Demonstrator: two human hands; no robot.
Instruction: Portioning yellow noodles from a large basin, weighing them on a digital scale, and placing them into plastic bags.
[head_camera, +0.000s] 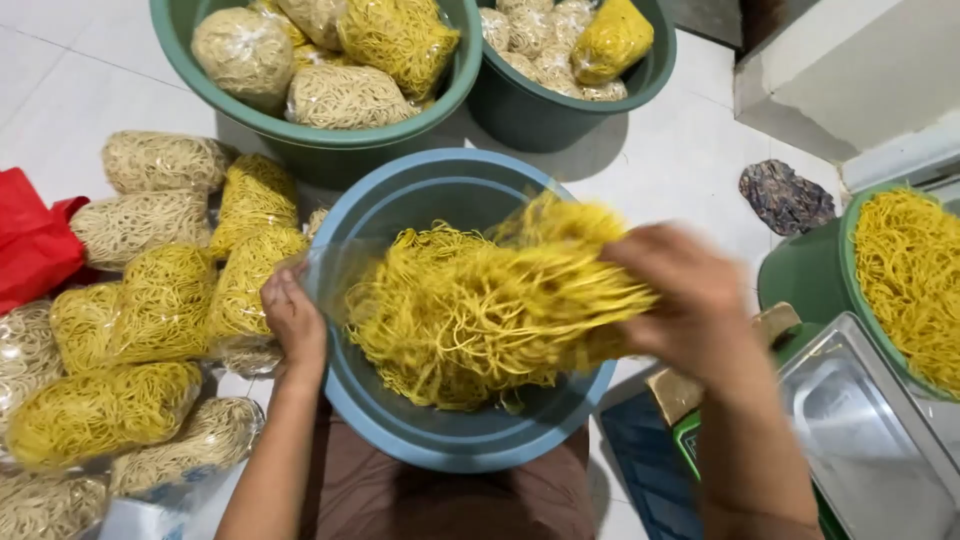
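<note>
A blue plastic basin (430, 440) sits in front of me. Over it, my right hand (680, 295) grips a big bundle of yellow noodles (480, 310) at its right end. My left hand (295, 320) pinches the edge of a clear plastic bag (335, 270) at the basin's left rim, and the noodles reach towards the bag's mouth. The right hand is blurred by motion.
Several filled bags of yellow and pale noodles (160, 300) lie on the floor at left, beside a red bag (30, 240). Two green tubs (320, 140) (560, 110) at the back hold more packs. At right are a green tub of loose noodles (905, 280) and a scale's metal tray (870, 430).
</note>
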